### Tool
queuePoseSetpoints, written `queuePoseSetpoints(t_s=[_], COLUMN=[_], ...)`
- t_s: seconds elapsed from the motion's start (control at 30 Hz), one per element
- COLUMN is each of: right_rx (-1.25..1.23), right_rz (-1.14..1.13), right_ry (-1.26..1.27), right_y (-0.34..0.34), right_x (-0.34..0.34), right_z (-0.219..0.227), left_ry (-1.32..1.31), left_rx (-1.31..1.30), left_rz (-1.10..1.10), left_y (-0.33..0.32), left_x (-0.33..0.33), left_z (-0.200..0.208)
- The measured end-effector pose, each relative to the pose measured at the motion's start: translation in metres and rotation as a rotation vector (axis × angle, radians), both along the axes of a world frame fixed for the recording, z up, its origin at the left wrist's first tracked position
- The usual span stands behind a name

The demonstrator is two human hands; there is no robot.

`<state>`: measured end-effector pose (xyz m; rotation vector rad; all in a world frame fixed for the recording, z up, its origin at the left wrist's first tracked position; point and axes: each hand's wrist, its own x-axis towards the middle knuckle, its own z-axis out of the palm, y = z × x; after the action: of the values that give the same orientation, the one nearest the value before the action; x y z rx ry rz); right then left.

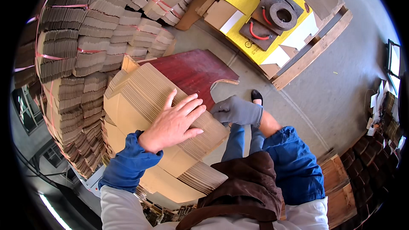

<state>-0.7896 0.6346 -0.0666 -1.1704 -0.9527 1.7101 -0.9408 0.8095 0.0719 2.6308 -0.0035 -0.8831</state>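
Note:
A thick stack of flattened brown cardboard sheets (145, 89) lies in front of me, its edges fanned. My left hand (174, 121), bare, presses flat on top of the stack with fingers spread. My right hand (236, 110), in a grey glove, curls around the stack's right end near the corner. A dark red board (191, 70) sits under the far part of the stack. Blue sleeves cover both forearms, and a brown apron hangs below.
Tall bundles of strapped cardboard (85, 38) fill the left and top. A wooden pallet (315, 53) at upper right carries a yellow sheet (243, 0) and a dark round ring part (281, 15). Grey concrete floor (341, 85) lies on the right. More stacks (375, 153) stand at far right.

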Motion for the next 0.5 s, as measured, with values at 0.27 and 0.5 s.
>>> queuePoseSetpoints(t_s=[0.27,0.5], right_rx=[0.008,0.012], right_rz=[-0.078,-0.112], right_ry=[-0.021,0.023], right_y=[-0.003,-0.003], right_x=[-0.008,-0.009], right_z=[-0.008,-0.005], left_ry=[-0.027,-0.037], left_rx=[-0.020,-0.021], left_rz=[-0.012,-0.037], left_y=[0.000,0.002], left_x=[0.004,0.015], left_z=[-0.001,0.001])
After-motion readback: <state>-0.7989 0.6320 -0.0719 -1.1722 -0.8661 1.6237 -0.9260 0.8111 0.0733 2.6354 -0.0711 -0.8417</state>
